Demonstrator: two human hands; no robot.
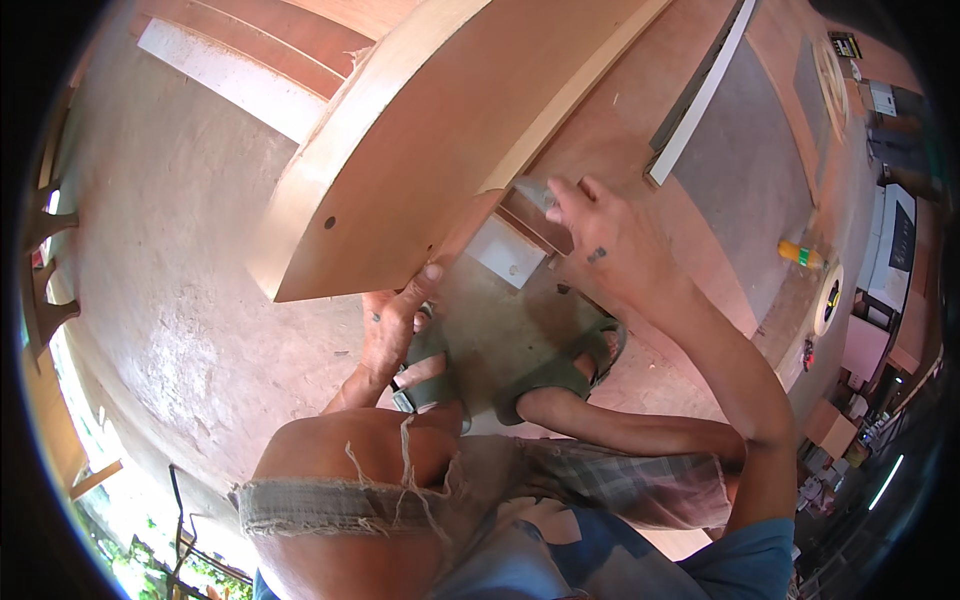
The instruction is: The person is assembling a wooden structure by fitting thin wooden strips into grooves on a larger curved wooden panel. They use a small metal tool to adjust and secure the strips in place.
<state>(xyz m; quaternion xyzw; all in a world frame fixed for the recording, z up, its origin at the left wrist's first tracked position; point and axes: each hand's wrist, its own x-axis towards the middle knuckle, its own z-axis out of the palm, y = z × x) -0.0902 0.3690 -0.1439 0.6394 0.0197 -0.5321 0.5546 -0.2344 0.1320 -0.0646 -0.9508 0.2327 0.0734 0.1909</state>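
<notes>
A large light-brown wooden furniture piece (430, 150), with a curved pale edge and a small dark hole, slants across the upper middle. My left hand (390, 325) grips its lower corner, thumb on the face and fingers underneath. At the right of this piece, my right hand (615, 240) has its fingers closed around a small greyish thing (535, 192), too blurred to name. This thing is close to the wooden edge and above a brown board end. A white block (507, 252) with a round mark lies below, near my sandalled feet.
Brown boards and a white strip (230, 80) lie at the upper left. A long white-edged strip (700, 95) rests on the floor at the upper right. Farther right are an orange bottle (800, 253) and a tape roll (829, 300). Boxes and clutter line the right side.
</notes>
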